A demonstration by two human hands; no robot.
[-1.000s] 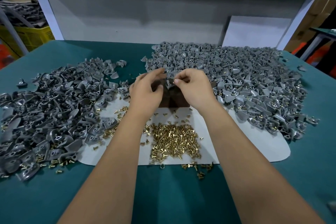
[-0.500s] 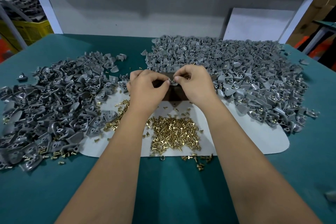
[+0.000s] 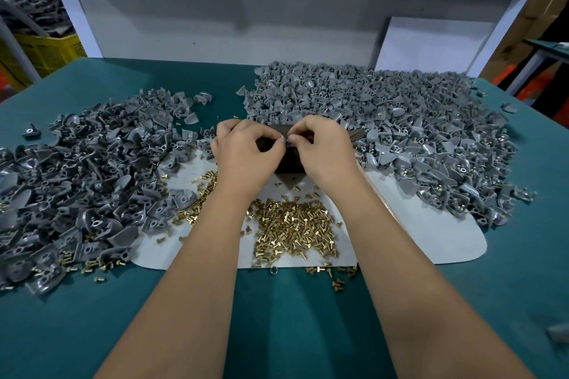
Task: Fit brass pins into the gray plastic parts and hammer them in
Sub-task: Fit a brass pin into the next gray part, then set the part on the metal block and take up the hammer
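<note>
Pins [image 3: 294, 224] lie heaped on the white sheet [image 3: 431, 234], near the wrists. Both hands, left [image 3: 246, 151] and right [image 3: 321, 148], pinch a small part between them over a dark block [image 3: 289, 163]. Large gray piles remain either side; much seems left.

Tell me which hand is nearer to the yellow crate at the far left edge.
Left. The left hand is at the table's middle, on the side toward the yellow crate. The right hand is beside it, farther from the crate.
</note>
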